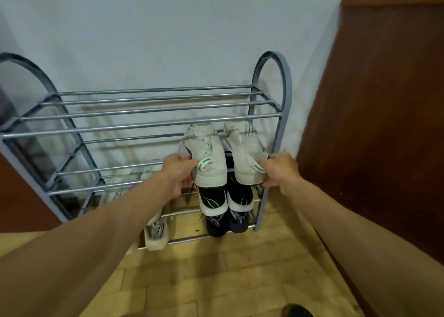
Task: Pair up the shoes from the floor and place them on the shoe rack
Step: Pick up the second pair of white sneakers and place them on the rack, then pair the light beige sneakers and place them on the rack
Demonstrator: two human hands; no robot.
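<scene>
Gripping left white sneaker (pixel 209 153) by heel with left hand (pixel 176 172) | right white sneaker (pixel 245 148) with right hand (pixel 281 170) | aimed toe-first into shoe rack (pixel 144 111)

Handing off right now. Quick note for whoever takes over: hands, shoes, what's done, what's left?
Left hand grips the heel of the left white sneaker; right hand grips the heel of the right white sneaker.
Both sneakers point toes-in, side by side, at the second tier of the rack, not yet released.
Done: black-and-white pair one tier down, dark pair on the bottom tier, pale shoe bottom left.
Left: release the white pair. The dark shape on the floor may be a shoe; cannot tell.
</scene>
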